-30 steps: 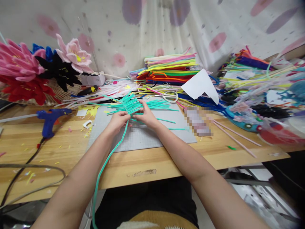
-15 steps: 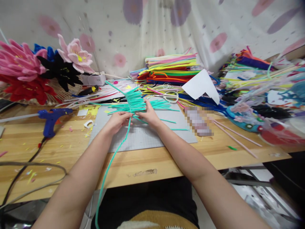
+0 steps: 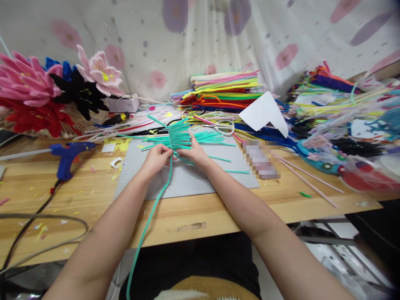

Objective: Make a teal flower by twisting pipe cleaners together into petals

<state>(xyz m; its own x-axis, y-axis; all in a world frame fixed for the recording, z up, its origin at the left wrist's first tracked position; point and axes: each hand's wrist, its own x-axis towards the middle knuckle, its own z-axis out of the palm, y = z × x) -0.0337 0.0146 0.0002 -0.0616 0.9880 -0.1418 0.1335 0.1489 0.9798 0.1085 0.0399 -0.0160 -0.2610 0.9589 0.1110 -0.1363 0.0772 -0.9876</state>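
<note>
A woven piece of teal pipe cleaners (image 3: 180, 134) stands raised over a grey board (image 3: 200, 183), between my two hands. At its lower left edge, the fingers of my left hand (image 3: 158, 158) are pinched on the teal strand. My right hand (image 3: 194, 151) grips the lower right edge of the piece, its thumb side up against the teal rows. From the pinch a long teal strand (image 3: 151, 207) hangs over the table's front edge towards my lap. More loose teal pipe cleaners (image 3: 212, 137) lie behind and beside the piece.
A blue glue gun (image 3: 67, 158) lies at the left, below fuzzy flowers (image 3: 31, 83). Scissors (image 3: 226, 126) and a white paper piece (image 3: 265, 112) lie behind the board. Bundles of coloured pipe cleaners (image 3: 225, 89) are stacked at the back. A blurred-out item (image 3: 261, 160) is right of the board.
The woven piece has turned slightly, and its upper left strand end has shifted right and down. The hanging strand has swung a little to the right. Both hands keep their hold.
</note>
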